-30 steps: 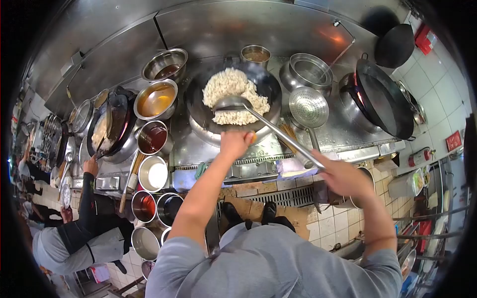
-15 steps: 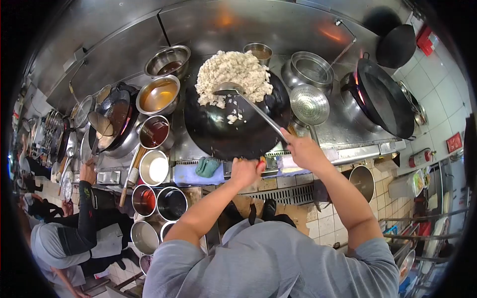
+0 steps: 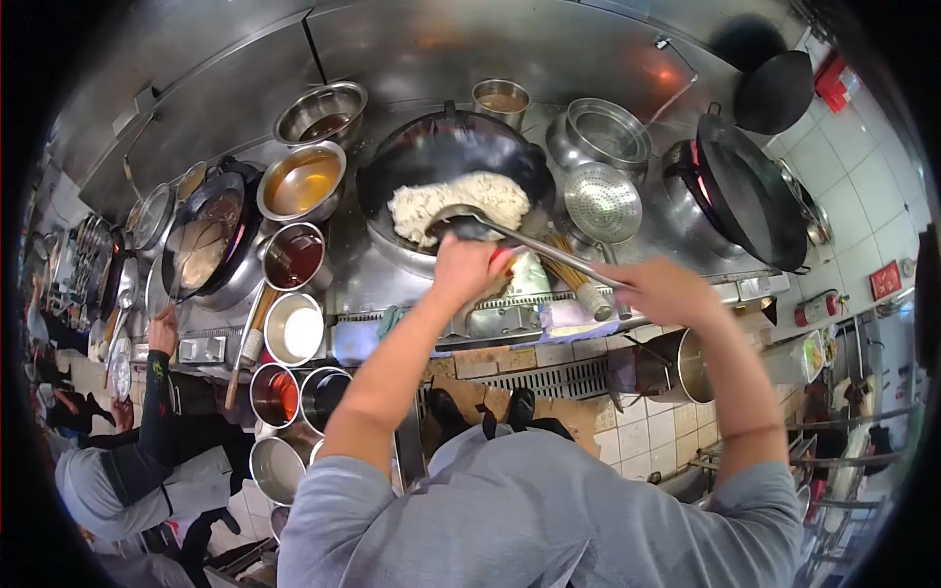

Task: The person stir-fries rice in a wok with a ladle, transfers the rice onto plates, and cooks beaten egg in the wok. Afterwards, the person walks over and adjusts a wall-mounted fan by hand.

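Note:
A large black wok (image 3: 446,132) stands on the middle burner, with pale fried rice (image 3: 461,201) gathered in its near half. My left hand (image 3: 466,269) is closed at the wok's near edge, around a grip with a bit of red cloth showing; the grip itself is mostly covered. My right hand (image 3: 667,291) is wrapped round the long handle of a metal ladle (image 3: 475,218). The ladle's bowl rests at the near side of the rice, just above my left hand.
Left are bowls of amber liquid (image 3: 304,182) and dark red sauce (image 3: 295,257), and a co-worker's hand (image 3: 163,331) at another wok (image 3: 209,230). Right are a perforated strainer (image 3: 603,203), a bamboo brush (image 3: 578,279) and a tilted wok (image 3: 750,196).
The wok has gone from tipped toward me back onto the burner. The rice has slid from its far side to the near side. My left hand has moved up; my right hand has moved right.

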Tool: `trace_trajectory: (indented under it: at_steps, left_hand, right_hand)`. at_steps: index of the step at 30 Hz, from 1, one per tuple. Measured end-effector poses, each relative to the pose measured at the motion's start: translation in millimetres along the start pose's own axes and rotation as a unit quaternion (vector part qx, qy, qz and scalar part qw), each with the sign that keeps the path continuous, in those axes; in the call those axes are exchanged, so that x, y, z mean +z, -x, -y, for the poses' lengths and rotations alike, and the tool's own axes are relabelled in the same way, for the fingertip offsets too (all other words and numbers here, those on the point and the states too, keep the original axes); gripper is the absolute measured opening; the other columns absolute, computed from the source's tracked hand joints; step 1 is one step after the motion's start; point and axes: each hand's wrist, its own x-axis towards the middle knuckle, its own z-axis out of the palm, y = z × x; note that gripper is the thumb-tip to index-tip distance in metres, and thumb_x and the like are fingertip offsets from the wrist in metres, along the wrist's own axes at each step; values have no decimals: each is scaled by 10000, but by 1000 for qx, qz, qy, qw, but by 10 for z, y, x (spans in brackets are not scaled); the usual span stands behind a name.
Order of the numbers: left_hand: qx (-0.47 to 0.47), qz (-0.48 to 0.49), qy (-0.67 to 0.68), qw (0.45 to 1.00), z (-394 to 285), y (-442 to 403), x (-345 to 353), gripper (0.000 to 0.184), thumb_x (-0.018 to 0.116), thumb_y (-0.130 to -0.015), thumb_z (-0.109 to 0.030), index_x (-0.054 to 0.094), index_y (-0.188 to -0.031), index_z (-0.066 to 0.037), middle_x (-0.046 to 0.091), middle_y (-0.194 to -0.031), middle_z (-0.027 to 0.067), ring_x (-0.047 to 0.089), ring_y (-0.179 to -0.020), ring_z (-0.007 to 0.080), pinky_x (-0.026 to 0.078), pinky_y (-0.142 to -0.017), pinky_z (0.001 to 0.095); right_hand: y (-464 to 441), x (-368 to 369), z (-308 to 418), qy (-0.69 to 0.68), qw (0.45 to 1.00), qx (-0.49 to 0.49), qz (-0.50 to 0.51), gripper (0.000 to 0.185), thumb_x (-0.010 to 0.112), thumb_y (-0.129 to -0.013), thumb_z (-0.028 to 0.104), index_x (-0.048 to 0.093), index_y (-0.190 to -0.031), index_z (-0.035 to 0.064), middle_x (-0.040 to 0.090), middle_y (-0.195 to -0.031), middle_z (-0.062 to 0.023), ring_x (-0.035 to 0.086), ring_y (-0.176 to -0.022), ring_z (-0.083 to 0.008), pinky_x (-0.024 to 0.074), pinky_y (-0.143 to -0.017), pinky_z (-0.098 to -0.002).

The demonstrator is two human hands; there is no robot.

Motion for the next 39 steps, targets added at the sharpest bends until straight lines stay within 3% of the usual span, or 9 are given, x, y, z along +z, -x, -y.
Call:
trace_trajectory:
  at_steps: [7, 12, 17, 25, 27, 30, 31, 34, 39]
  left_hand:
    - [27, -60, 28, 997, -94, 566, 420, 368, 528, -886, -420, 634, -645, -163, 601, -561, 91, 607, -564, 243, 369, -669, 418]
    - [-65, -67, -11, 996, 417, 50, 475, 269, 529, -904, -330, 648, -757, -138, 652, -809, 14, 589, -796, 213, 335, -729, 437]
    - [-60, -215, 64, 973, 133, 201, 333, 157, 598, -861, -307, 693, -872, -183, 609, -813, -31, 547, -883, 188, 323, -739, 433]
    - [-102, 68, -11, 992, -103, 1340, 1327, 127, 657, -800, -252, 699, -884, -167, 592, -908, -6, 545, -927, 186, 334, -847, 506]
    - [-142, 82, 24, 986, -163, 1183, 907, 243, 671, -773, -284, 698, -996, -189, 596, -989, -4, 540, -1029, 193, 341, -856, 499]
    - [-303, 118, -74, 943, 191, 993, 345, 518, 715, -718, -329, 586, -1202, -195, 528, -1230, 95, 547, -1063, 271, 338, -912, 547]
    - [-356, 144, -129, 914, 420, 1020, 269, 621, 725, -716, -353, 505, -1277, -204, 510, -1256, 127, 547, -1082, 294, 339, -935, 560]
    - [-406, 294, -164, 850, 748, 1180, 221, 800, 742, -713, -402, 356, -1388, -216, 476, -1303, 179, 543, -1126, 328, 366, -958, 556]
    - [-420, 367, -137, 819, 994, 1377, 396, 901, 763, -688, -447, 294, -1418, -201, 475, -1313, 237, 553, -1139, 366, 458, -914, 480]
  right_hand:
    - [-536, 354, 312, -31, 993, 41, -108, 473, 567, -860, 112, 510, -1329, 135, 647, -850, -232, 617, -766, -393, 490, -699, -453]
    - [209, -450, 571, -276, 947, 124, -106, 504, 481, -890, 13, 447, -1371, 161, 542, -673, -66, 557, -561, -130, 455, -513, -282]
    - [704, -785, 768, -565, 775, -14, -284, 560, 456, -920, 43, 261, -1441, 105, 527, -792, -92, 429, -383, -48, 355, -324, -167]
    - [-267, 473, 277, -918, 389, -40, -70, 538, 484, -949, 82, 301, -1441, 201, 473, -802, -59, 321, -404, -33, 259, -293, -159]
    - [-892, 1216, -146, -914, 395, 88, 22, 441, 489, -940, 66, 390, -1355, 179, 513, -778, -56, 323, -416, -54, 281, -327, -206]
    - [-1593, 1555, -807, -747, 642, 174, 8, 439, 566, -888, 62, 414, -1287, 165, 569, -820, -94, 482, -480, -122, 375, -379, -276]
    - [-1970, 1656, -1246, -471, 869, 64, -138, 495, 609, -839, 42, 416, -1275, 174, 588, -819, -109, 534, -495, -155, 403, -384, -279]
    - [-1784, 311, -979, 3, 995, 9, -102, 441, 565, -878, 121, 406, -1284, 186, 639, -921, -181, 656, -820, -323, 514, -731, -429]
    - [-1402, -199, -738, 270, 950, 106, -119, 532, 585, -842, 134, 401, -1342, 129, 671, -854, -141, 669, -824, -318, 520, -688, -470]
